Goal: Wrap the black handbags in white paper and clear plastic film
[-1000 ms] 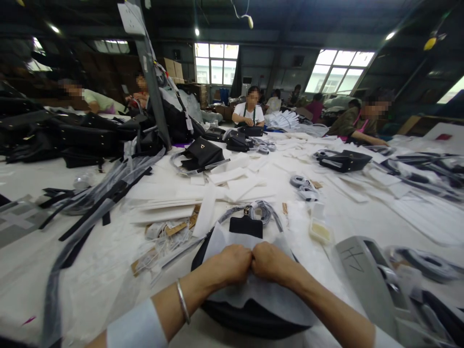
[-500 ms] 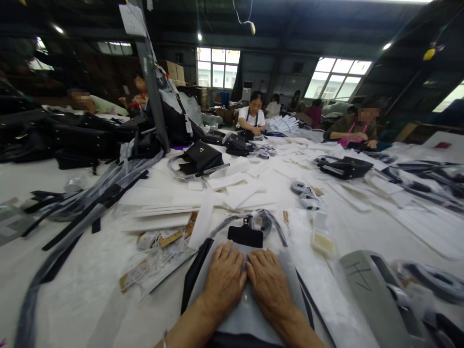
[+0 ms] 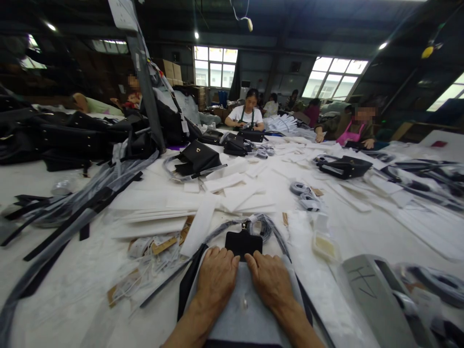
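A black handbag (image 3: 188, 285) lies in front of me with a pale translucent sheet (image 3: 246, 321) over its front. Its black tab (image 3: 243, 245), with a metal clasp above it, sticks out past the sheet's far edge. My left hand (image 3: 216, 278) has its fingers curled at that edge, left of the tab. On the right side my right hand (image 3: 271, 280) grips the same edge in the same way. Both thumbs point inward near the tab, and the fingertips are hidden. A wrapped strap (image 3: 213, 234) loops beyond the bag, with a coil (image 3: 266, 229) beside the clasp.
White sheets (image 3: 155, 224) and tags with strings (image 3: 163, 249) lie to the left, wrapped straps (image 3: 90, 198) farther out. At right stand a grey tape dispenser (image 3: 377, 295) and a small clear box (image 3: 325, 245). Black bags (image 3: 199, 157) and co-workers (image 3: 247, 116) are across the table.
My fingers, flat on the sheet before, are now curled at its far edge. My hands have moved slightly apart, and more of the sheet's middle shows. The view has shifted a little.
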Tool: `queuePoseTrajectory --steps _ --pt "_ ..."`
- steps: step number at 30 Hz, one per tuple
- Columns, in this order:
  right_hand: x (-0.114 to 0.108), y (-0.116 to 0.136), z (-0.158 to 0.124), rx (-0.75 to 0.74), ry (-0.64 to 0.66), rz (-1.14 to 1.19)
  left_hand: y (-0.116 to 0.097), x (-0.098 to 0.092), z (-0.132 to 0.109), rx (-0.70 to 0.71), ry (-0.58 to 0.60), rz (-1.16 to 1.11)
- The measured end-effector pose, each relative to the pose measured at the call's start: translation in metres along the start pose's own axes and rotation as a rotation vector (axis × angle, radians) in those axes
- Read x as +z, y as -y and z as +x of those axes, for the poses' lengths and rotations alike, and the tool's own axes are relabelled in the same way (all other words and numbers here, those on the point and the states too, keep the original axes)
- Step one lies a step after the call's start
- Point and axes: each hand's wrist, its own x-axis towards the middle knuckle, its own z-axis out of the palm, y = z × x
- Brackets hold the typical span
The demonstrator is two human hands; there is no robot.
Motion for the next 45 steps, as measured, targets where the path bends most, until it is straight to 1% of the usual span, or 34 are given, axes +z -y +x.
queuePoseTrajectory --steps 2,4,6,7,9,11,13,14,16,18,21,23,25,28,30,33,35,37,39,42,45 --pt "0.007 -0.002 0.001 0.076 -0.031 -0.007 0.000 0.002 0.000 -0.016 -0.003 -0.003" --pt "0.015 -0.004 0.001 0.137 -0.123 0.044 0.000 0.004 0.001 -0.040 -0.011 -0.009" --pt "0.021 -0.006 0.000 0.168 -0.225 0.138 0.001 0.005 0.002 -0.074 -0.023 -0.021" --pt "0.022 -0.007 0.001 0.182 -0.251 0.188 0.001 0.006 0.002 -0.092 -0.031 -0.029" --pt "0.021 -0.009 0.001 0.235 -0.226 0.302 0.002 0.008 0.001 -0.121 -0.045 -0.051" --pt "0.016 -0.011 0.002 0.302 -0.144 0.450 0.002 0.010 0.001 -0.143 -0.056 -0.084" --pt "0.007 -0.016 0.004 0.322 -0.070 0.624 0.002 0.012 0.000 -0.170 -0.068 -0.128" --pt "0.003 -0.018 0.005 0.297 -0.041 0.708 0.002 0.013 0.000 -0.189 -0.076 -0.155" --pt "-0.003 -0.023 0.005 0.195 -0.005 0.856 0.002 0.015 -0.001 -0.234 -0.099 -0.221" --pt "-0.006 -0.028 0.004 0.097 -0.010 0.967 0.006 0.014 -0.001 -0.288 -0.128 -0.302" --pt "-0.005 -0.031 0.000 0.028 -0.047 1.092 0.016 0.005 -0.001 -0.364 -0.172 -0.431" --pt "-0.004 -0.032 -0.004 0.012 -0.027 1.142 0.023 -0.005 -0.002 -0.373 -0.178 -0.512" --pt "-0.008 -0.034 -0.006 0.019 0.030 1.166 0.027 -0.017 -0.003 -0.304 -0.138 -0.596" --pt "-0.024 -0.037 -0.006 0.047 0.189 1.208 0.023 -0.031 -0.005 -0.108 -0.028 -0.695" --pt "-0.039 -0.036 -0.006 0.051 0.269 1.217 0.017 -0.035 -0.006 -0.016 0.016 -0.713" --pt "-0.058 -0.029 -0.004 -0.026 0.363 1.143 0.009 -0.035 -0.007 0.039 0.031 -0.692" --pt "-0.064 -0.020 -0.003 -0.059 0.360 1.010 0.008 -0.034 -0.008 0.061 0.039 -0.674" --pt "-0.065 -0.010 -0.006 -0.082 0.288 0.890 0.008 -0.032 -0.010 0.072 0.045 -0.657" --pt "-0.065 -0.002 -0.010 -0.138 0.247 0.851 0.008 -0.032 -0.011 0.077 0.048 -0.643" --pt "-0.068 0.002 -0.019 -0.207 0.326 0.855 0.008 -0.032 -0.012 0.092 0.055 -0.623" --pt "-0.076 0.003 -0.025 -0.170 0.401 0.839 0.008 -0.031 -0.012 0.099 0.060 -0.603"
